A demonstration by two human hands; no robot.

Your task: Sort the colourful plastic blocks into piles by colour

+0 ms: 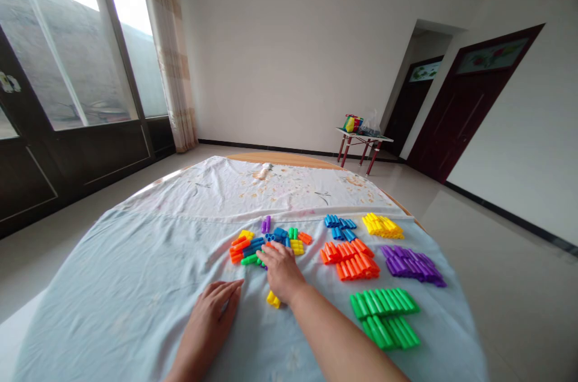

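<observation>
A mixed pile of short plastic tubes, with blue, orange and green ones among them, lies mid-table. My right hand reaches over its near side, fingers apart and touching the tubes; its thumb and whatever lies under the palm are hidden. Close below that wrist is a yellow tube pair. My left hand rests on the cloth nearer to me, fingers stretched out and holding nothing. Two purple tubes stand out at the pile's far edge.
Sorted groups fill the right side: blue tubes, yellow tubes, orange tubes, purple tubes and green tubes. A wrinkled pale cloth covers the round table. Beyond it, a small table carries bags.
</observation>
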